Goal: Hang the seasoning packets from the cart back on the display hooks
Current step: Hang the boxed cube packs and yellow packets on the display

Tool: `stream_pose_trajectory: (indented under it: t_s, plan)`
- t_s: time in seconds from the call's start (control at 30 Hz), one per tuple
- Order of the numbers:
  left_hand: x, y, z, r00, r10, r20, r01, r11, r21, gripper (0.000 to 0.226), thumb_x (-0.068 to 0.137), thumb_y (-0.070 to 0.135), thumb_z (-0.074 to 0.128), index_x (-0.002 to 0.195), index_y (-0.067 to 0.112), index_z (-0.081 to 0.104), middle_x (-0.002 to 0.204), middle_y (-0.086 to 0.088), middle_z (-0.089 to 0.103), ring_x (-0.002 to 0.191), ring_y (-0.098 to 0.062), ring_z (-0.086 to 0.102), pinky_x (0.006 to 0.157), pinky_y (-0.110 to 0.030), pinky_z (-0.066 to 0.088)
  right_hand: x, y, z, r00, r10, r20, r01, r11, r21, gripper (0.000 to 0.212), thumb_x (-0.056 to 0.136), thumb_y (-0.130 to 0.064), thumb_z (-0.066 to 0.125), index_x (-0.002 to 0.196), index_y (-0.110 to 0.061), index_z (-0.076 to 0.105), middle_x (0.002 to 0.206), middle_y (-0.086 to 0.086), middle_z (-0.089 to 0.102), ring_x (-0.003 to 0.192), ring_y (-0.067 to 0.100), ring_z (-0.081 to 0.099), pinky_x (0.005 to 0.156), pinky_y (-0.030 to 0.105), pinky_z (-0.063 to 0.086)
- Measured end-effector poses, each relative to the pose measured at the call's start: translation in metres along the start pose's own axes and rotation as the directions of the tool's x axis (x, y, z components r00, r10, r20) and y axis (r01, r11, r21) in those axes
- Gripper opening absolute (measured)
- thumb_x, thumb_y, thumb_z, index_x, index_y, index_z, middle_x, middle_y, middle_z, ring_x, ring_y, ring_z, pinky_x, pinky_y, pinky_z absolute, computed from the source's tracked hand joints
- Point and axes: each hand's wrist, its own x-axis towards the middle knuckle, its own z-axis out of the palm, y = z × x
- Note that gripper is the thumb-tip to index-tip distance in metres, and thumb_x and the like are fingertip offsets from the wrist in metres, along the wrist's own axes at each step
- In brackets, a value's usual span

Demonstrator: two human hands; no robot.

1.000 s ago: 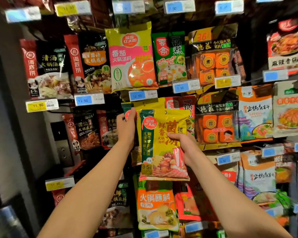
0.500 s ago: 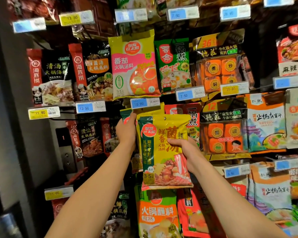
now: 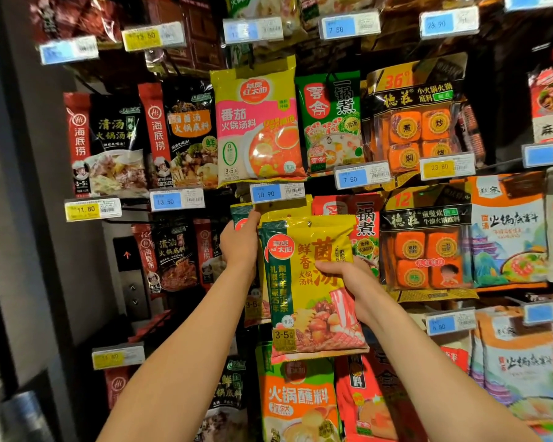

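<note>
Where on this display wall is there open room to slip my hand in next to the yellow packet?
Open room: the dark gap under the 11.80 tag, left of your left hand. Crowded: right of the yellow mushroom soup packet, where your right hand holds it, red packets and orange cube packs overlap.

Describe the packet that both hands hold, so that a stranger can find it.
On the wall of hanging packets, look below the blue 10.90 price tag. The yellow mushroom soup packet there has a dark green left strip, and the right hand grips its middle.
</note>
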Motion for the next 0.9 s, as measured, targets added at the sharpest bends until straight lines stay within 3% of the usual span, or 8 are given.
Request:
stream_pose_trajectory:
  t_s: [0.2, 0.37, 0.57, 0.73, 0.9]
  plan:
    - [0.017, -0.011, 0.002, 1.000, -0.011, -0.007, 0.011, 0.999, -0.032, 0.073, 0.062, 0.071, 0.073, 0.114, 0.021, 0.072, 0.114, -0.001, 0.074, 0.108, -0.026, 0.070, 0.098, -0.055, 0.055, 0.002, -0.009, 0.002, 1.000, 0.011, 0.009, -0.011, 1.000, -0.018, 0.030, 0.082, -0.016, 0.084, 0.110, -0.019, 0.074, 0.102, 0.006, 0.080, 0.101, 0.032, 0.075, 0.097, 0.056, 0.056]
    - [0.005, 0.001, 0.003, 0.999, 0.016, -0.027, -0.017, 1.000, -0.011, 0.035, 0.086, 0.049, 0.074, 0.106, 0.021, 0.072, 0.107, 0.001, 0.074, 0.101, -0.022, 0.069, 0.096, -0.050, 0.055, -0.001, -0.008, 0.006, 1.000, 0.010, -0.015, -0.010, 1.000, -0.010, 0.027, 0.083, -0.013, 0.082, 0.108, -0.018, 0.072, 0.099, 0.007, 0.080, 0.098, 0.032, 0.075, 0.095, 0.055, 0.058]
    - [0.007, 0.004, 0.003, 1.000, 0.002, 0.007, -0.002, 1.000, -0.021, 0.023, 0.078, 0.045, 0.079, 0.085, 0.024, 0.074, 0.089, 0.002, 0.078, 0.089, -0.024, 0.075, 0.091, -0.054, 0.059, -0.005, -0.005, 0.009, 0.999, 0.012, -0.032, -0.012, 1.000, 0.029, 0.027, 0.085, -0.013, 0.081, 0.110, -0.017, 0.071, 0.097, 0.007, 0.080, 0.093, 0.029, 0.076, 0.091, 0.052, 0.059]
    - [0.008, 0.006, 0.005, 1.000, 0.002, 0.019, -0.002, 1.000, -0.005, 0.038, 0.070, 0.053, 0.079, 0.086, 0.020, 0.073, 0.089, 0.000, 0.078, 0.088, -0.024, 0.074, 0.089, -0.055, 0.059, -0.005, -0.011, 0.009, 0.999, 0.023, -0.024, -0.023, 1.000, 0.006, 0.032, 0.083, -0.015, 0.083, 0.112, -0.016, 0.071, 0.098, 0.008, 0.080, 0.097, 0.031, 0.076, 0.096, 0.055, 0.057]
    - [0.004, 0.003, 0.003, 0.999, -0.038, 0.005, 0.039, 0.999, -0.026, 0.030, 0.083, 0.041, 0.080, 0.093, 0.014, 0.073, 0.094, -0.004, 0.077, 0.090, -0.024, 0.074, 0.089, -0.049, 0.059, -0.012, -0.014, 0.008, 1.000, 0.008, -0.022, -0.009, 0.999, -0.031, 0.027, 0.085, -0.012, 0.081, 0.110, -0.014, 0.072, 0.094, 0.007, 0.080, 0.091, 0.029, 0.077, 0.091, 0.050, 0.060]
